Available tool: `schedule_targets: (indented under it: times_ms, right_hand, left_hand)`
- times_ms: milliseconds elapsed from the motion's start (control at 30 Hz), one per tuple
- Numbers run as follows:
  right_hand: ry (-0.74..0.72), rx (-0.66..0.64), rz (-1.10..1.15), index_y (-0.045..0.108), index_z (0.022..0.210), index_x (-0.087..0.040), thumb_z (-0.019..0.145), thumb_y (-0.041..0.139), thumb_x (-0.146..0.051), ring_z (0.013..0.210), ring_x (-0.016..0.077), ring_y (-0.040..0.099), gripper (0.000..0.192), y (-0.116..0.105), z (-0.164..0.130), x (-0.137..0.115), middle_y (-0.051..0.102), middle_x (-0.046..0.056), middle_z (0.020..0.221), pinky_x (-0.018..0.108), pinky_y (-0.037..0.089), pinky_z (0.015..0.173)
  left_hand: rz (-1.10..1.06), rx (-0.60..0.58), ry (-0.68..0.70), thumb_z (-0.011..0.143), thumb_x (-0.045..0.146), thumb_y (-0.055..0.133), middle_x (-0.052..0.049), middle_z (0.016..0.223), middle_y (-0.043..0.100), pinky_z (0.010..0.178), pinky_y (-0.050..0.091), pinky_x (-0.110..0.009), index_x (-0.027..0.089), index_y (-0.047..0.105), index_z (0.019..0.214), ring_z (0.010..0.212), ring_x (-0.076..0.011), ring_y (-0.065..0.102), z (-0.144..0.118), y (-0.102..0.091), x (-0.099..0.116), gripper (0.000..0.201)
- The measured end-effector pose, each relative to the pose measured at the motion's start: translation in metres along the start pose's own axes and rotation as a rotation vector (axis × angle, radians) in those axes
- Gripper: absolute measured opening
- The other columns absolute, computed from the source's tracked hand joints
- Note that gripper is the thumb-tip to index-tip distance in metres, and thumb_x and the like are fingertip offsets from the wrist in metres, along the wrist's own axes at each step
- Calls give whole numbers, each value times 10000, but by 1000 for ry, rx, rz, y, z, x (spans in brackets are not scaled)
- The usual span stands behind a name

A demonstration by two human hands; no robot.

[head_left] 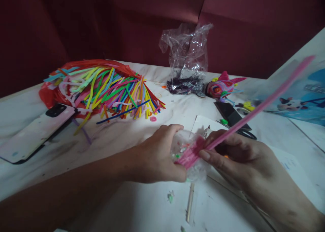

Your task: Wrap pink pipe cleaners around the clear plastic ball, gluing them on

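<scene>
My left hand is wrapped round a clear plastic container with small coloured bits showing through its wall. Its thumb presses on a patch of pink pipe cleaners laid side by side against the plastic. From that patch a long pink pipe cleaner sticks out up and to the right. My right hand pinches this pipe cleaner near its lower end, between thumb and fingers. The container's far side and the left fingers behind it are hidden.
A red bag of many-coloured pipe cleaners lies at left beside a phone. Behind stand a clear bag with dark purple material and a colourful craft figure. Black-handled scissors lie at right; a thin stick lies in front.
</scene>
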State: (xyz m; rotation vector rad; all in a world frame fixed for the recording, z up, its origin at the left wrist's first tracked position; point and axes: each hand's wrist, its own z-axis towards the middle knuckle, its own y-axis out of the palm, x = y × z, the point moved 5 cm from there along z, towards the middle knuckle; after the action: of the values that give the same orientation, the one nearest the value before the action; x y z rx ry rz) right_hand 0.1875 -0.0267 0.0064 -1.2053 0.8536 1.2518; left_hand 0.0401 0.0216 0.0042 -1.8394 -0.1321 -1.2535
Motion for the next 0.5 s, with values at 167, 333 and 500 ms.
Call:
schedule_targets:
  times_ms: [167,333,500]
  right_hand:
    - [-34,16,-37,600,892,-81,866,662,-287,826,173,482,217,0,4,-1,438,60,782,99,474,673]
    - [-75,46,-183,595,875,-74,866,636,-304,733,117,476,233,0,5,-5,462,53,835,60,425,594]
    - [-196,126,-374,593,923,-125,876,618,-330,904,123,452,212,-6,0,-7,446,15,936,86,400,707]
  left_hand:
    - [-3,18,16,570,326,645,-130,1274,417,898,416,-416,173,296,1303,1115,-297,444,0,-1,1,826]
    - [-27,-1,-16,559,312,651,-136,1254,431,864,434,-412,167,315,1293,1079,-300,468,1,-2,3,820]
    - [-49,12,-2,562,305,647,-118,1242,443,829,446,-396,197,315,1290,1039,-283,488,3,1,-1,807]
